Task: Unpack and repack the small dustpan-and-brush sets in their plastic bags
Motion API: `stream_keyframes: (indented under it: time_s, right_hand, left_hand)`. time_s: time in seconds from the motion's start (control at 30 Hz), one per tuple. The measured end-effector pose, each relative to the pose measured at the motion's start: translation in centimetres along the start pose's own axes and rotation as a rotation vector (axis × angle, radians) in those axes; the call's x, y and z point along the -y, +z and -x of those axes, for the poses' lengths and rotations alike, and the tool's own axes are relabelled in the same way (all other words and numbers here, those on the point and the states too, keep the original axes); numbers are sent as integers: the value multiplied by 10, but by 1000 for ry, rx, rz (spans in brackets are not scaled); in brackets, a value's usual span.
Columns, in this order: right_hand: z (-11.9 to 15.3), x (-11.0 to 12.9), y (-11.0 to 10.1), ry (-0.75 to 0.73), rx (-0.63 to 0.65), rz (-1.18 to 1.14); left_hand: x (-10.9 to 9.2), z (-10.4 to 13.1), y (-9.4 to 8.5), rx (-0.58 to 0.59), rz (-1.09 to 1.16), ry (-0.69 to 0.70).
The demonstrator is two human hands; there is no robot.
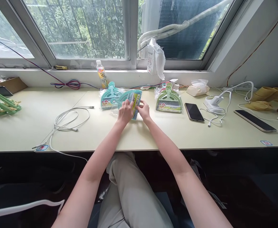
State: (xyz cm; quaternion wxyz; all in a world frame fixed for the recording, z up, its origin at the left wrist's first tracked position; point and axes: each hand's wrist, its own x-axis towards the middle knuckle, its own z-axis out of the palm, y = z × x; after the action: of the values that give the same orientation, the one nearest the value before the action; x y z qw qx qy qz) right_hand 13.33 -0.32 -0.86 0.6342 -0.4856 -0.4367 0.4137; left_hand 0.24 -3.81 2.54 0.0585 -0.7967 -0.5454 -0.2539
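Far left, a bundle of green pieces [3,106] lies on the pale table [34,126], an open cardboard box [15,87] behind it. Next, a loosely coiled white cable [65,120], one stretch hanging over the front edge. Behind, a bottle with a yellow label [101,74] stands near the window wall.

Centre-left: a teal dustpan-and-brush set [110,91] in clear wrap lies on the table, handle away from the person. A second, held teal set [129,94] is just right of it, partly overlapping it in this view; its handle points left and its yellow label runs down the right side. Contact between the two sets: cannot tell.

Left hand [125,111]: in front of the held set, fingers bent over its face, touching near the label; firmness of grip cannot be told. Right hand [143,110]: at the set's right edge, thumb and fingers pinching it. The held set thus lies between and just beyond both hands.

Right of the hands, well apart from them: a green dustpan-and-brush set [168,99], then a dark-screened phone [194,112], with a tissue pack [198,88] behind.
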Motion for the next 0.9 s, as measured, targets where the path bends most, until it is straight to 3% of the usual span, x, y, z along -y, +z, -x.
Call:
stream_keyframes:
  time_s: [0.17,0.43,0.67,0.9]
  right_hand:
    - [1,4,0,-9,80,78]
    - [6,3,-1,-61,149,35]
    - [3,-6,4,-20,116,74]
    - [4,-6,6,17,88,6]
  left_hand:
    - [4,-4,3,9,31,-79]
    - [-2,-1,-4,79,-180,-53]
    - [-1,-2,-3,90,-248,-64]
    - [-1,-3,-3,65,-172,-82]
